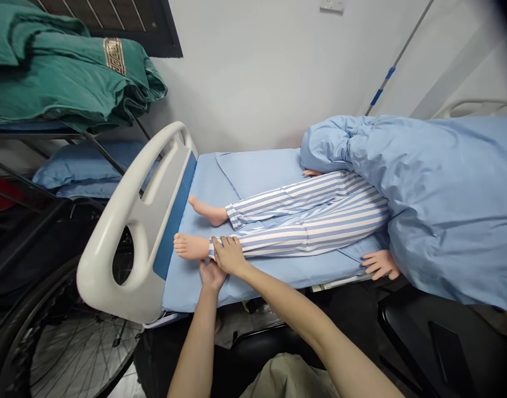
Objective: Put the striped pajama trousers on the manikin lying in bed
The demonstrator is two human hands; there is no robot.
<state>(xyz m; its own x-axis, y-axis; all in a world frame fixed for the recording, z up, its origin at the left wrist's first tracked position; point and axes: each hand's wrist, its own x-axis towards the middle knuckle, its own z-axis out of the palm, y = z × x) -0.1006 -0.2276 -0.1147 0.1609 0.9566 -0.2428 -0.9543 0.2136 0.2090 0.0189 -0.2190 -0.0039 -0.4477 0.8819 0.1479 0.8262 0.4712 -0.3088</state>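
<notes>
A mannequin in blue-and-white striped trousers [298,232] lies on the bed, its legs stretched toward the footboard. My right hand [230,256] is over the trouser cuff at the ankle of the nearer leg, fingers curved across the fabric. Below it, my left hand [212,276] is palm up against the underside of the same ankle; its fingers are partly hidden there. The nearer bare foot [191,246] points its toes at the footboard. Beyond it rests the other foot [209,211], untouched.
The white bed footboard [112,237] rises at left, with a wheelchair wheel [83,342] beside it. A blue quilt [435,193] covers the mannequin's upper body, and one mannequin hand [381,264] sticks out. Green folded bedding [79,77] lies on a rack. A black chair [435,337] stands at right.
</notes>
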